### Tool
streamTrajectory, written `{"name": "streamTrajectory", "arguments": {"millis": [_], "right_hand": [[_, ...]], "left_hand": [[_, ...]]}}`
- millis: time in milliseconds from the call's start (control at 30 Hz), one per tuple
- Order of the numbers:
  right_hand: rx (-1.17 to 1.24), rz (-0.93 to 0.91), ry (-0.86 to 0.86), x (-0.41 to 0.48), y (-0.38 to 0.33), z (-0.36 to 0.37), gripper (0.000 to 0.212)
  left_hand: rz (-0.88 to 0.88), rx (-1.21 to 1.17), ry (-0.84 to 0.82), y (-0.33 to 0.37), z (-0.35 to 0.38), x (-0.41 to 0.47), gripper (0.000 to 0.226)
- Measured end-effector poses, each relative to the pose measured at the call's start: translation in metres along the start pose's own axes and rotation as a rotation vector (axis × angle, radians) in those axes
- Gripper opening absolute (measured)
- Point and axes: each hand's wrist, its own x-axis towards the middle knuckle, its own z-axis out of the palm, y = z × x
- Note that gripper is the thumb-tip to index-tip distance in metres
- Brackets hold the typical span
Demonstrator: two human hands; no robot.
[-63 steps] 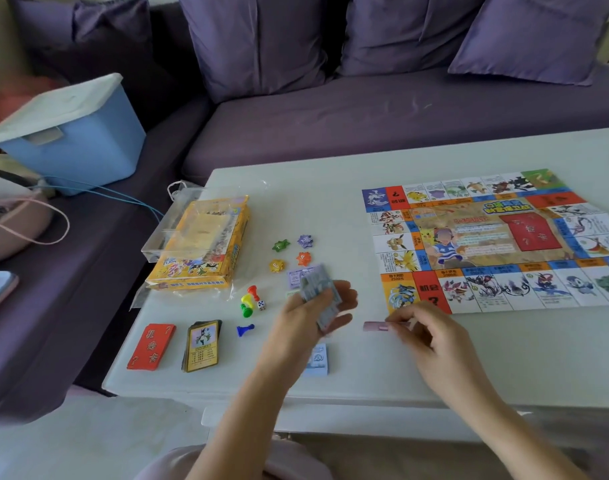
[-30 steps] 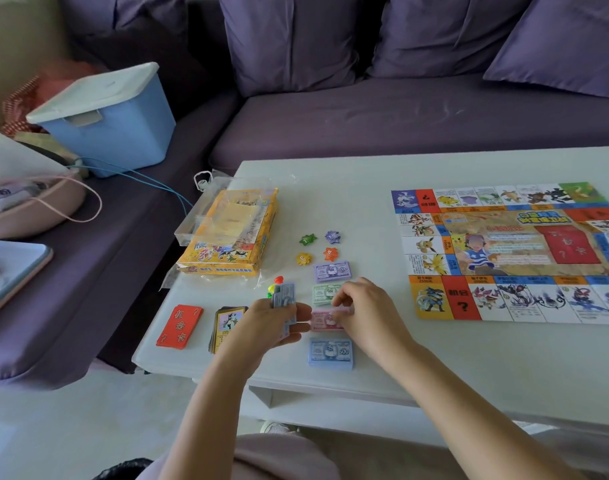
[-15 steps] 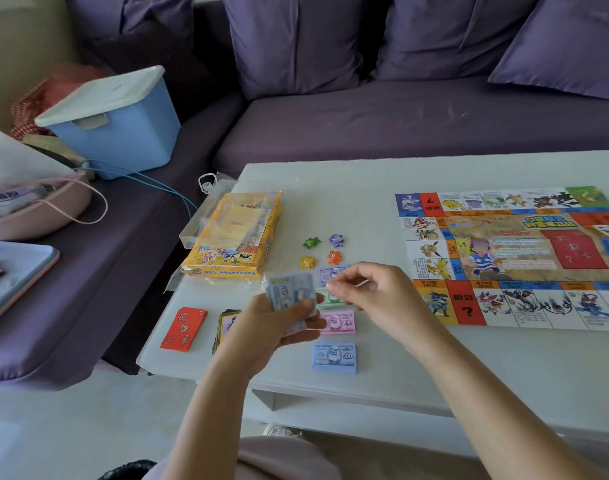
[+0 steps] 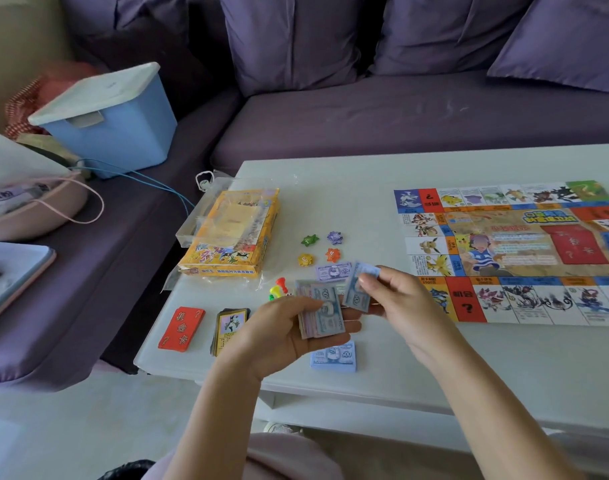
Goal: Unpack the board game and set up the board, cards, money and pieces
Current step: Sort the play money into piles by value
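Blue note (image 4: 360, 289) just peeled off by right hand (image 4: 403, 303), pinched beside left hand (image 4: 275, 334), which grips the remaining stack (image 4: 325, 317). Money sorting looks midway.

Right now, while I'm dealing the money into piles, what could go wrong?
1. The blue pile lies near the table's front edge; a wrist could sweep it off.
2. The pawns stand close behind your left hand, easy to knock.
3. The bills in that hand look fanned and might slide.

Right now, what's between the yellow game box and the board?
Head view: four star tokens (green, purple, yellow, orange), plus a purple banknote pile.
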Motion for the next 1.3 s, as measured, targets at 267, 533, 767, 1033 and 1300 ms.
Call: {"name": "streamTrajectory", "arguments": {"millis": [267,533,767,1033,1300], "right_hand": [[0.124,0.022,-0.018,-0.011,-0.003,-0.015,0.021],[-0.134,-0.03,-0.025,-0.012,-0.002,-0.038,0.009],[-0.457,-0.135,-0.14,-0.011,-0.024,-0.053,0.012],[-0.654,-0.146,-0.244,-0.005,-0.041,-0.051,0.011],[-0.727,-0.199,-0.2,-0.013,-0.024,-0.065,0.016]], "left_hand": [[0.05,0.038,0.027,-0.002,0.002,0.003,0.024],[0.142,0.198,0.158,-0.006,0.003,0.009,0.012],[0.21,0.443,0.295,-0.006,0.0,0.014,0.022],[0.266,0.672,0.25,-0.01,0.008,0.015,0.016],[0.289,0.804,0.14,-0.021,0.031,0.027,0.009]]}}
